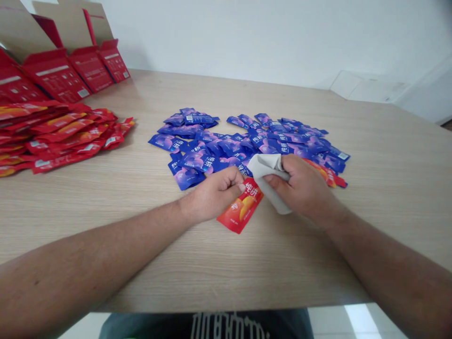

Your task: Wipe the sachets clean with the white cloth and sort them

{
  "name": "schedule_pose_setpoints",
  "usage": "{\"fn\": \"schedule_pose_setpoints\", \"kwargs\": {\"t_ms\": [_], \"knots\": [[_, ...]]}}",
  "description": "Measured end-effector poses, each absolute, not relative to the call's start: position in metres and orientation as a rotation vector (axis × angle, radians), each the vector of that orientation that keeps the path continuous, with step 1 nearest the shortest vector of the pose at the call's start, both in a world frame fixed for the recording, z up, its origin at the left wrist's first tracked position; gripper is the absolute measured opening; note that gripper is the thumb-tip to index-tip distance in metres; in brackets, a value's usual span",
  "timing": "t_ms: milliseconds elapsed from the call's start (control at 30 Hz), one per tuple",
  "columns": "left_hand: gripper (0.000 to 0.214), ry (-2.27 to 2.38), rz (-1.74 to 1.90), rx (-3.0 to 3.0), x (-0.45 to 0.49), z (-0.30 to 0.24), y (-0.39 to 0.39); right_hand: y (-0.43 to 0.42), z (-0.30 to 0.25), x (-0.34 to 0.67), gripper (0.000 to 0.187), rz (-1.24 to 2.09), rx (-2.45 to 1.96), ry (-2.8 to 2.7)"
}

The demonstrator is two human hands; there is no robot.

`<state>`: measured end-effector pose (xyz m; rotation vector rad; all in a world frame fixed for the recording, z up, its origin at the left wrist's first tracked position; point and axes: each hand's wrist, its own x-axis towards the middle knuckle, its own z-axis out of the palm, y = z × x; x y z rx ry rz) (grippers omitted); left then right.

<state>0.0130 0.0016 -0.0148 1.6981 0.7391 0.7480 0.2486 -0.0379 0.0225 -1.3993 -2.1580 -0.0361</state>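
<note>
Observing the left hand (pixel 212 195) pinching a red foil sachet (pixel 240 207) mid-way along the light wood tabletop (pixel 318 263), apparently steadying it; the right hand (pixel 300 186) grips a crumpled grey cloth (pixel 268 181) just beside it, below a heap of blue foil sachets (pixel 226 150).

A dark grey fabric top (pixel 148 326) is worn, with large white printed lettering (pixel 229 325) seen across the front; bare forearms (pixel 95 245), left hand (pixel 212 195) and right hand (pixel 300 186) are shown.
</note>
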Motion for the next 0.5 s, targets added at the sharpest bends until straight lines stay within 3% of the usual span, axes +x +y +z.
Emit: {"fn": "schedule_pose_setpoints", "kwargs": {"t_ms": [500], "knots": [[0.022,0.850,0.797,1.666,0.014,-0.012,0.002,-0.044,0.025,0.243,0.020,-0.041,-1.343,-2.305]]}}
